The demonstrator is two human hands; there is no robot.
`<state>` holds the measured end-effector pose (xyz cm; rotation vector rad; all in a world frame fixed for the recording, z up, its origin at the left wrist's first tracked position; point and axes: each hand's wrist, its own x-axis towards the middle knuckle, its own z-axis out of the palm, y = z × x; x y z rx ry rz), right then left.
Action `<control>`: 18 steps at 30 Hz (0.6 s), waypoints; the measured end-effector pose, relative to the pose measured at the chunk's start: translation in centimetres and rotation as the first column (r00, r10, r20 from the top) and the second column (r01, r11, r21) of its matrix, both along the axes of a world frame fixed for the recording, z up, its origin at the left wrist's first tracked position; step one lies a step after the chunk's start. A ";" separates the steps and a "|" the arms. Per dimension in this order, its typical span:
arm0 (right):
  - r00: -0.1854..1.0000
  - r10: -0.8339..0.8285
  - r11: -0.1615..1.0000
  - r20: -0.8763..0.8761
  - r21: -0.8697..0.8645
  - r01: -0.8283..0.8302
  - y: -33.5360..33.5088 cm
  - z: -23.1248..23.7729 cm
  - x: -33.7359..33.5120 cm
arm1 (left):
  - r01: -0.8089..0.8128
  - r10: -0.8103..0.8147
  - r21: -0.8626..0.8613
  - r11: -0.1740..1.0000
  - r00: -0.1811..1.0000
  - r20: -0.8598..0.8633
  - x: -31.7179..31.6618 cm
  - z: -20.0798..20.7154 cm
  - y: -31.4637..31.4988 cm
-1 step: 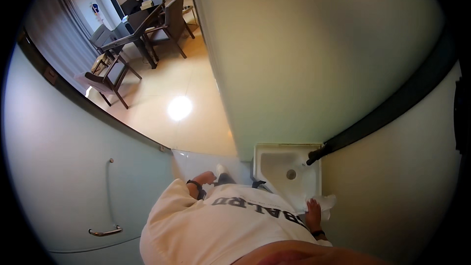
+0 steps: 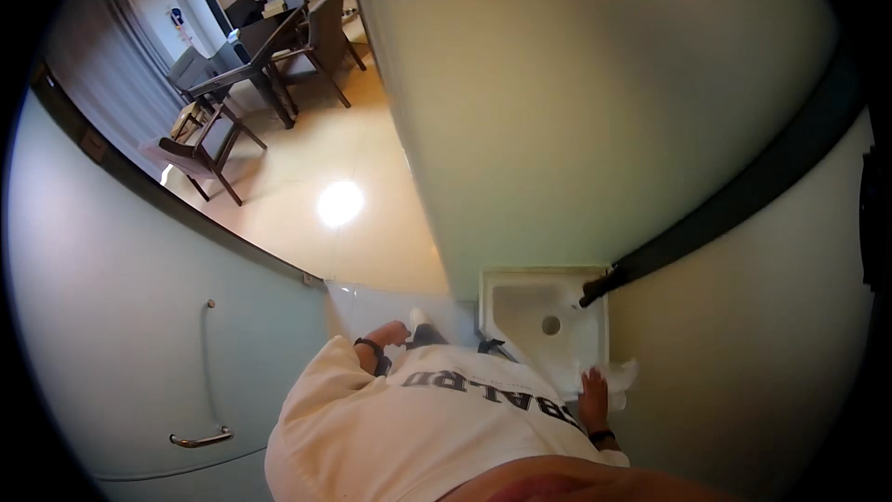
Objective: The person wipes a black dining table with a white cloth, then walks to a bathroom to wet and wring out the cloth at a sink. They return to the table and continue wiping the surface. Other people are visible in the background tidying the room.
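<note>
I look down at my white sweatshirt and a small white corner sink in front of me. My right hand lies on a crumpled white cloth at the sink's near right rim, with a dark band on that wrist. A black faucet sticks out over the basin from the wall on the right. My left hand hangs at my side away from the sink, with loosely curled fingers, nothing in it, and a dark wristband.
A pale door with a metal handle stands close on my left. Plain walls close in ahead and on the right. Through the doorway lies a shiny tan floor with a dark dining table and chairs.
</note>
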<state>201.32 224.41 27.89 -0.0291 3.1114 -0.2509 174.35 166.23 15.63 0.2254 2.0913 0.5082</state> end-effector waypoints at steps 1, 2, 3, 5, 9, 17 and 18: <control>0.999 -0.043 0.999 -0.029 -0.002 0.043 0.0 -0.4 -0.2 | 0.156 -0.156 -0.012 0.988 0.988 -0.009 0.2 -0.8 0.5; 0.995 -0.085 0.996 -0.057 -0.005 0.085 0.1 -1.1 -1.4 | -0.019 0.020 -0.013 1.000 0.998 0.051 0.1 -1.5 0.8; 0.990 -0.134 0.991 0.047 -0.023 0.135 -0.3 -0.2 -2.9 | -0.171 0.176 -0.053 0.984 0.976 0.129 -0.3 -1.4 1.2; 0.986 -0.168 0.986 0.010 0.021 0.168 0.1 -0.9 -4.5 | -0.194 0.196 -0.035 0.980 0.973 0.124 -0.3 -0.4 2.5; 0.969 -0.152 0.988 -0.196 -0.029 0.149 2.1 -2.6 -8.5 | -0.207 0.205 0.007 0.978 0.970 0.134 0.0 2.5 2.8; 0.965 -0.114 0.991 -0.237 -0.099 0.093 3.1 -1.8 -15.5 | -0.228 0.225 0.035 0.973 0.972 0.074 2.6 5.0 0.6; 0.962 -0.107 0.991 -0.250 -0.105 0.083 3.2 -2.1 -16.2 | -0.192 0.188 0.043 0.981 0.980 0.072 2.6 4.4 -0.3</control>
